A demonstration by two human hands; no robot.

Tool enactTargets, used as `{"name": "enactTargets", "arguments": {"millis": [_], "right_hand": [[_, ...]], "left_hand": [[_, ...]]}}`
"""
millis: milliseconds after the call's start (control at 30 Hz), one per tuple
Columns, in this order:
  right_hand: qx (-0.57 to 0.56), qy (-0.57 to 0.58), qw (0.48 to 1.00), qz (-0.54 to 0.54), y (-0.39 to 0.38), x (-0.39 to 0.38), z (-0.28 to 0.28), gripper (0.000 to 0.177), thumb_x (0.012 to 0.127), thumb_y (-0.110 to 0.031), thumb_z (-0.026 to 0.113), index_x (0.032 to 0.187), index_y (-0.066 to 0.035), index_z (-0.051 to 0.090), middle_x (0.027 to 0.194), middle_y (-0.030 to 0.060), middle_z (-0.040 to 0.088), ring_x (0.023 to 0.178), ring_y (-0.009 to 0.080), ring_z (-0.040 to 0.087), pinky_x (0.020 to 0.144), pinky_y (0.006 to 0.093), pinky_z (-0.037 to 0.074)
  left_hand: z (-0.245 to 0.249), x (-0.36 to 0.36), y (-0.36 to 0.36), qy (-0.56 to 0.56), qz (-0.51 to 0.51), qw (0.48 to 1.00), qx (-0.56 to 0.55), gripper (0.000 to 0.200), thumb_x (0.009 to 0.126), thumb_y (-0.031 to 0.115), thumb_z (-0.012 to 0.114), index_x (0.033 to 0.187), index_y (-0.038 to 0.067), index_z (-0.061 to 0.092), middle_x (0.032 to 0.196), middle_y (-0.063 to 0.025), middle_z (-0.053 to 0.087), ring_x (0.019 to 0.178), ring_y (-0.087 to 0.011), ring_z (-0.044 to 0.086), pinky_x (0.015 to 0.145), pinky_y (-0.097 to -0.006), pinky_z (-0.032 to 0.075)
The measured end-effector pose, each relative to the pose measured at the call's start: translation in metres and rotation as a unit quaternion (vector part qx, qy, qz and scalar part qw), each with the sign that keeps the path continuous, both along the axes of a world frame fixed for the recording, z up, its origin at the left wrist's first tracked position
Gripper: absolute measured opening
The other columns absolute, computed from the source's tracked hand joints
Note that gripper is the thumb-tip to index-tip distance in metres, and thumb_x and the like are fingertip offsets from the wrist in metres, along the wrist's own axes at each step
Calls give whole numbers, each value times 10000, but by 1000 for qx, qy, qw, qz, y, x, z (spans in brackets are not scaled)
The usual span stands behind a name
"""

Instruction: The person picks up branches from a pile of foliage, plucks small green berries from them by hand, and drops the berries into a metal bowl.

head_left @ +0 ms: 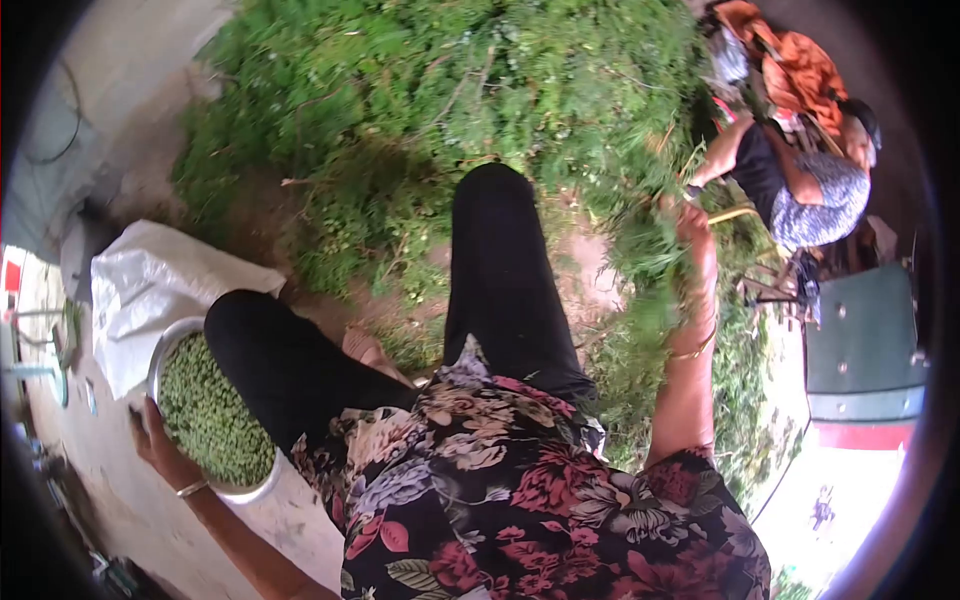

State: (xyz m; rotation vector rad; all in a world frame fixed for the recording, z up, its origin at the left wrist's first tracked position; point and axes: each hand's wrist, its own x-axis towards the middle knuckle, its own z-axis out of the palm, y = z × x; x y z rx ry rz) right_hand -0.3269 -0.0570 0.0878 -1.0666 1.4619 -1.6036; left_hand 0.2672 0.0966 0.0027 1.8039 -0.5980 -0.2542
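Observation:
At the lower left my left hand (pixel 160 442) is by the outer rim of a round metal bowl (pixel 262 490) filled with small green pods or berries (pixel 215 410). Its fingers point up along the rim, and whether they grip it is hard to tell. Out to the right, my right hand (pixel 690 222) is raised with its fingers closed round a leafy green branch (pixel 650 240), whose feathery leaves hang down beside my forearm and are blurred.
A big heap of leafy branches (pixel 400 90) lies in front of my knees. A white sack (pixel 165 285) is beside the bowl. Another person (pixel 815 195) sits at the upper right near orange cloth (pixel 800 75). A green chair or panel (pixel 865 330) stands at the right.

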Motion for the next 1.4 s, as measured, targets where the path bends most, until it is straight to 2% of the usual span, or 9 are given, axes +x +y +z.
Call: {"name": "enactTargets", "arguments": {"millis": [100, 167, 367, 600, 700, 1000, 1067, 1100, 1400], "right_hand": [[-86, -248, 956, 131, 8, -18, -2, 237, 959, -268, 522, 1090, -71, 536, 745, -22, 469, 686, 104, 484, 702, 261, 451], [-121, -343, 890, 275, 31, -48, 4, 347, 972, -307, 482, 1217, -61, 491, 803, 4, 515, 744, 135, 541, 772, 294, 493], [-143, -383, 882, 232, 18, -33, 37, 379, 966, -329, 478, 1232, -60, 491, 853, 36, 553, 789, 176, 569, 816, 343, 501], [-165, -444, 853, 220, -27, 85, 55, 410, 960, -352, 474, 1246, -59, 490, 903, 67, 590, 833, 217, 596, 859, 393, 509], [-90, -296, 926, 217, -14, 98, 52, 373, 941, -324, 509, 1128, -8, 579, 968, 137, 664, 877, 272, 641, 881, 390, 504], [85, -304, 945, 81, -29, 92, 31, 420, 960, -332, 503, 1113, 54, 569, 1094, 150, 635, 1025, 230, 582, 898, 337, 435], [77, -277, 932, 222, -28, 87, 24, 434, 968, -306, 491, 1166, 76, 542, 1109, 162, 631, 1044, 243, 580, 900, 326, 430], [96, -239, 952, 168, -22, 101, 35, 446, 968, -304, 488, 1203, 73, 526, 1099, 173, 635, 1020, 253, 599, 890, 333, 443], [157, -152, 929, 297, 21, 122, -21, 423, 932, -244, 584, 1195, 83, 537, 992, 128, 653, 889, 212, 629, 807, 375, 535]], "left_hand": [[2, 0, -4, -439, 76, 859, 251, 622, 871, 251, 646, 1335, -94, 415, 1277, -198, 521, 1133, -263, 526, 982, -357, 407], [0, -17, -12, -229, 58, 967, 92, 567, 874, 185, 636, 1312, -110, 429, 1266, -194, 529, 1124, -269, 528, 983, -354, 408], [35, -140, -70, -37, -150, 987, -51, 320, 837, 49, 612, 1137, -62, 586, 1116, -143, 615, 980, -217, 586, 879, -330, 460], [60, -303, -99, -57, -647, 757, -64, 402, 779, 192, 721, 1097, -16, 592, 842, -161, 637, 707, -275, 615, 669, -337, 500], [38, -323, -96, 20, -677, 735, 28, 331, 814, 103, 679, 1114, -15, 604, 744, -38, 620, 662, -95, 582, 597, -244, 466], [8, -265, -95, 261, -658, 704, 55, 99, 864, 98, 627, 860, 0, 642, 643, -6, 535, 610, -82, 500, 561, -247, 402], [-18, -254, -95, -247, -676, 687, -95, 209, 877, 117, 576, 1008, -20, 662, 759, -39, 623, 654, -94, 559, 603, -201, 423], [-100, -256, -81, 182, -597, 781, 8, 321, 876, 239, 609, 1062, -22, 632, 818, -47, 616, 703, -96, 558, 606, -220, 423], [-7, -263, -85, 478, -561, 674, -51, 245, 858, 198, 594, 925, -37, 609, 593, -33, 468, 479, -119, 379, 484, -286, 331]]}}
